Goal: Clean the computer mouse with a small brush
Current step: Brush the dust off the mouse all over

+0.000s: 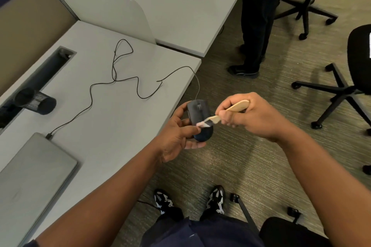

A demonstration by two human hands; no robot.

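Note:
A black wired computer mouse (197,113) is held in the air just off the desk's front edge, cradled in my left hand (176,136) with the thumb on its near side. My right hand (251,116) grips a small brush (224,115) with a pale wooden handle. Its light bristles rest on the mouse's top, close to my left thumb. The mouse's thin black cable (120,78) loops back across the desk to a plug beside the laptop.
A closed grey laptop (30,174) lies at the near left of the grey desk (104,110). A black mesh pen cup (36,101) lies on its side. Office chairs (341,86) and a standing person's legs (255,26) are to the right.

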